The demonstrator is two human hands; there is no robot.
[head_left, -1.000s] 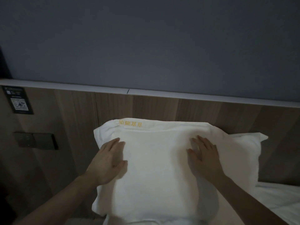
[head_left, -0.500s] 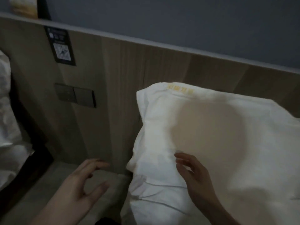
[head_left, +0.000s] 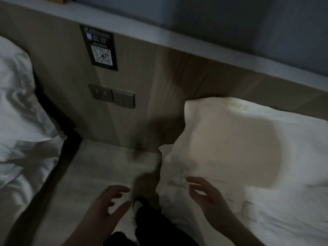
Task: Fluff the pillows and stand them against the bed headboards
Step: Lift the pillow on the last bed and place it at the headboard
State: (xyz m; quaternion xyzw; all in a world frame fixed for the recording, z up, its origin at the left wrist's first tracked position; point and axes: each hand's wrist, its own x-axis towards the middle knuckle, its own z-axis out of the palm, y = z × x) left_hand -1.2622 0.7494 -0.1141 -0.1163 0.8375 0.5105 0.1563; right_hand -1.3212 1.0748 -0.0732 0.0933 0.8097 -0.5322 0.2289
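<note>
White plump pillow (head_left: 239, 139) against wood-grain headboard (head_left: 159, 89) | both hands: left (head_left: 106, 206), right (head_left: 209, 201) loosely spread, empty

Wood-grain wall panel (head_left: 159, 89): runs across the view, capped by a pale ledge (head_left: 177, 38). Above the ledge, a grey-blue wall (head_left: 230, 20) is seen. On the panel, a black placard with a QR code (head_left: 99, 48) is mounted; directly below it, a grey socket (head_left: 101, 93) and a double switch (head_left: 124, 99) are fixed side by side. At the panel's foot, a pale floor strip (head_left: 99, 164) is laid. Left of the panel, rumpled white bedding (head_left: 19, 107) is seen. Lighting is dim; details are blurred.
</note>
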